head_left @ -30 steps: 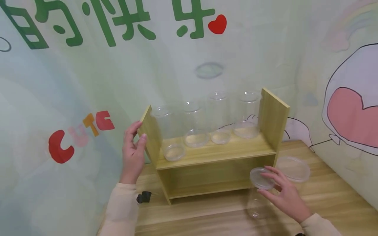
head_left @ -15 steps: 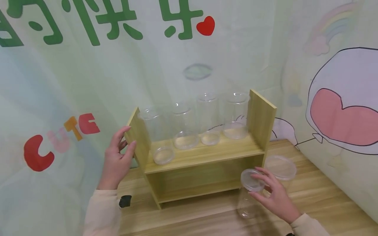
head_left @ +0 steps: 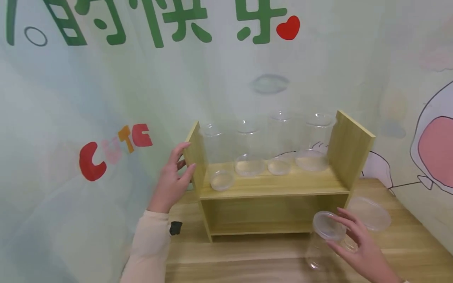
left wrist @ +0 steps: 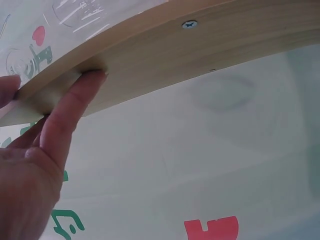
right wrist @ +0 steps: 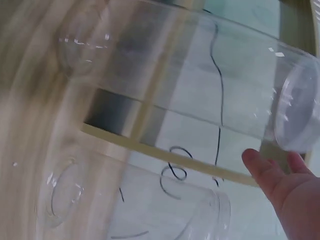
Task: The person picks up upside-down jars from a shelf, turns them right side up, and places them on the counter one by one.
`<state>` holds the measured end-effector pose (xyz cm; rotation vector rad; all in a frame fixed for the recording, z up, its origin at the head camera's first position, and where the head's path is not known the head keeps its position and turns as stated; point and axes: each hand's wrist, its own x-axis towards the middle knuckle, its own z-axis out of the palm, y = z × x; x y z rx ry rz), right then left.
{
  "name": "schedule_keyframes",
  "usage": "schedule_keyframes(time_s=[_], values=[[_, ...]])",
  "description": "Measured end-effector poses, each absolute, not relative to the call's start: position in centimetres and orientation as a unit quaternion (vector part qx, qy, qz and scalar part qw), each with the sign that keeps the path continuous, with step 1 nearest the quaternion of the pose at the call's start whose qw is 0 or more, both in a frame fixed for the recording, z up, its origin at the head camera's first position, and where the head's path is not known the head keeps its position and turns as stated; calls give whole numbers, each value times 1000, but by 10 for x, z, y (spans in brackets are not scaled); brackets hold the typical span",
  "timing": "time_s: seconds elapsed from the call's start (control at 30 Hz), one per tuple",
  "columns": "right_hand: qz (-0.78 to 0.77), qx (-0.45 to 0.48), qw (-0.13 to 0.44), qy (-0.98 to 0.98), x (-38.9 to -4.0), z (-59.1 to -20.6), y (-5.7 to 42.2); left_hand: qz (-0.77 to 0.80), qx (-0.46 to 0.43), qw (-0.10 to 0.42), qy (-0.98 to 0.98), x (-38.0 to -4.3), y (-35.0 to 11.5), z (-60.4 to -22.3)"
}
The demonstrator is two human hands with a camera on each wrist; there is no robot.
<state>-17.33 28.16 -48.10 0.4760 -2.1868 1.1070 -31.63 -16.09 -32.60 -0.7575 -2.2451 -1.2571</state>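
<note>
Swung the view leftward since the earlier frame, pinched a jar [head_left: 318,250] before the shelf [head_left: 272,189] in a curled right hand [head_left: 365,249], rested a loose-fingered left hand [head_left: 169,185] on its panel [head_left: 197,157], with four shelved jars [head_left: 249,147] seemingly done and two left.

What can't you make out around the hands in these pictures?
Dark object: head view, too small to identify, at the left sleeve's edge.
Lid: right wrist view, cut off by the right edge.
Lower jar: right wrist view, cut off by the bottom edge.
Left hand: left wrist view, cut off by the left edge.
</note>
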Motion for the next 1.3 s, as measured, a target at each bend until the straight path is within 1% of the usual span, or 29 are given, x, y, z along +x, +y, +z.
schedule_keyframes(time_s=[0.07, 0.13, 0.2, 0.3, 0.4, 0.47, 0.57, 0.7, 0.87, 1.03, 1.2, 1.3], values=[[436, 176, 329, -819, -168, -479, 281, -454, -280, 227, -815, -316, -160, -325], [434, 174, 352, -811, -165, -476, 281, -452, -279, 228, -816, -315, -159, -324], [417, 175, 395, -800, -165, -470, 278, -448, -276, 234, -818, -314, -159, -323], [382, 186, 472, -772, -169, -455, 267, -447, -271, 232, -820, -311, -161, -323], [369, 195, 508, -753, -169, -431, 251, -459, -271, 225, -816, -309, -157, -323], [369, 217, 505, -750, -170, -413, 236, -467, -271, 227, -811, -308, -157, -323], [364, 256, 483, -754, -174, -388, 210, -462, -270, 242, -810, -306, -158, -322], [346, 307, 475, -748, -187, -364, 184, -447, -271, 245, -816, -307, -158, -321], [341, 336, 448, -755, -208, -348, 163, -455, -268, 231, -817, -305, -159, -321], [350, 351, 404, -769, -225, -333, 150, -455, -266, 231, -818, -303, -159, -320], [355, 340, 357, -795, -237, -318, 138, -451, -272, 237, -816, -305, -158, -319], [355, 340, 345, -800, -246, -312, 131, -454, -264, 230, -819, -303, -159, -320]])
